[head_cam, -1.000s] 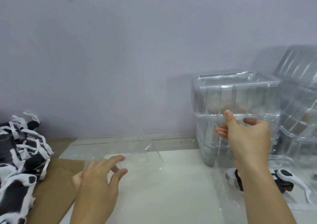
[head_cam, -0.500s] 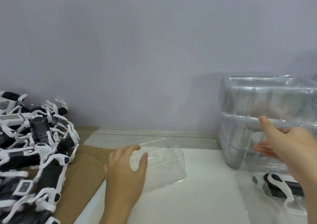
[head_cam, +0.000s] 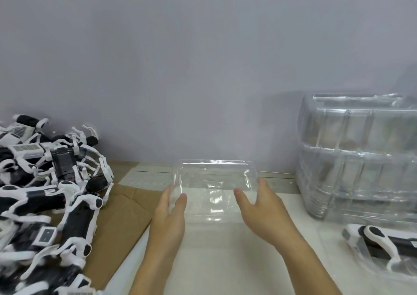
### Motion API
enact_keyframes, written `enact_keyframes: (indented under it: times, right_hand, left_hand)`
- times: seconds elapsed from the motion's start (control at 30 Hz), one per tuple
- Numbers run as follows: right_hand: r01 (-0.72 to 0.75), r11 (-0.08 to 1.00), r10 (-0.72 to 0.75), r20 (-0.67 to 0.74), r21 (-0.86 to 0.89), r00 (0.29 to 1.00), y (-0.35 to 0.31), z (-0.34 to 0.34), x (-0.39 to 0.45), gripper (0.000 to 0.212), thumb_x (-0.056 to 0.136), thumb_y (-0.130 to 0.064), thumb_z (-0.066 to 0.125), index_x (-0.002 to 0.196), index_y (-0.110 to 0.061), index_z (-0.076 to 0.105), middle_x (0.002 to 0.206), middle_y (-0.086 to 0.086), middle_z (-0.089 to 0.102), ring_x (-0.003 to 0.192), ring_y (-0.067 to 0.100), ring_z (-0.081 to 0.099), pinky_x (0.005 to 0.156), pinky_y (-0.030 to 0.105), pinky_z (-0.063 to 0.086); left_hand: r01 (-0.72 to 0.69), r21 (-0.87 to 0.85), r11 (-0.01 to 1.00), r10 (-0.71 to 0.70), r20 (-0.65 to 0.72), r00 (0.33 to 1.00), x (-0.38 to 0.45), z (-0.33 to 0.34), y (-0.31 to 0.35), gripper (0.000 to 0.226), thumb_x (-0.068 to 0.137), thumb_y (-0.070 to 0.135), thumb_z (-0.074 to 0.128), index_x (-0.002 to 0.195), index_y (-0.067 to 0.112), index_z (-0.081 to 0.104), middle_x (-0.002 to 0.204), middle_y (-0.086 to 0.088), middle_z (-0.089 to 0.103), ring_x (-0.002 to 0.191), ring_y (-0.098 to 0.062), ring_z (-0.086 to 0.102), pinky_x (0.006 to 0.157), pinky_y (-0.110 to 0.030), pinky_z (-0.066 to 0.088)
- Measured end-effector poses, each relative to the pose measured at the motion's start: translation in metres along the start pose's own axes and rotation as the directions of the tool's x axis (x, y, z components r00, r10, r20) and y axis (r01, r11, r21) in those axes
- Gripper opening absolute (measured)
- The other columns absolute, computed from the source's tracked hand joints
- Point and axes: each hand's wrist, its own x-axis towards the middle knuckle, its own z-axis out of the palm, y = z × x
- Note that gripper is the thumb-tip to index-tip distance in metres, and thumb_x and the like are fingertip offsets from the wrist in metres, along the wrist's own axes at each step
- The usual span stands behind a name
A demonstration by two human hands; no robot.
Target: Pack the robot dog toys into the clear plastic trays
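The right hand (head_cam: pixel 264 206) is joining the left hand (head_cam: pixel 170 209) — both grips now holding an empty clear tray (head_cam: pixel 214 182) on the counter (head_cam: pixel 225 261), awaiting a toy.

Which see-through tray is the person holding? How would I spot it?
Look at the middle of the white table, in front of the wall. One clear empty tray sits between the left hand and right hand, alone, unlike the tall tray stack on the right.
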Motion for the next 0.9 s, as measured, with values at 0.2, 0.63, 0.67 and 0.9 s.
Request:
enact_keyframes:
  times: [0.2, 0.63, 0.67, 0.9]
  right_hand:
    - [-0.096, 0.940, 0.122, -0.060, 0.328, 0.991, 0.020, -0.018, 0.010, 0.069, 0.088, -0.043, 0.068, 0.148, -0.028, 0.037, 0.116, -0.002, 0.060, 0.101, 0.009, 0.059, 0.086, 0.029, 0.041]
    - [-0.110, 0.919, 0.103, 0.038, 0.378, 0.994, 0.028, -0.035, 0.013, 0.046, 0.071, -0.051, 0.076, 0.108, -0.026, 0.066, 0.088, -0.010, 0.062, 0.078, 0.006, 0.058, 0.064, 0.024, 0.040]
    - [-0.116, 0.920, 0.105, 0.050, 0.374, 0.993, 0.028, -0.035, 0.013, 0.039, 0.075, -0.048, 0.077, 0.107, -0.027, 0.066, 0.086, -0.010, 0.063, 0.076, 0.007, 0.059, 0.064, 0.025, 0.041]
    - [-0.103, 0.954, 0.112, -0.015, 0.282, 0.994, 0.037, -0.037, 0.017, 0.062, 0.081, -0.032, 0.076, 0.136, -0.034, 0.048, 0.099, 0.003, 0.067, 0.075, 0.017, 0.062, 0.069, 0.031, 0.047]
  left_hand:
    - [0.008, -0.232, 0.973, 0.019, 0.113, 0.993, 0.003, -0.005, 0.001, 0.078, 0.043, 0.049, 0.085, 0.116, 0.054, 0.059, 0.117, 0.002, 0.060, 0.099, -0.006, 0.064, 0.096, -0.038, 0.044]
    - [0.084, -0.186, 0.979, -0.047, 0.193, 0.980, 0.008, -0.006, -0.005, 0.045, 0.064, 0.056, 0.084, 0.101, 0.033, 0.073, 0.093, 0.002, 0.065, 0.075, -0.016, 0.070, 0.060, -0.022, 0.053]
    - [0.096, -0.166, 0.981, -0.063, 0.197, 0.978, 0.008, -0.005, -0.004, 0.033, 0.069, 0.055, 0.081, 0.092, 0.033, 0.074, 0.089, 0.001, 0.064, 0.069, -0.017, 0.069, 0.057, -0.022, 0.052]
    - [0.193, 0.053, 0.980, -0.200, 0.194, 0.961, 0.006, -0.001, -0.006, 0.034, 0.084, 0.054, 0.069, 0.098, 0.023, 0.065, 0.087, -0.008, 0.054, 0.050, -0.016, 0.054, 0.065, -0.037, 0.058]
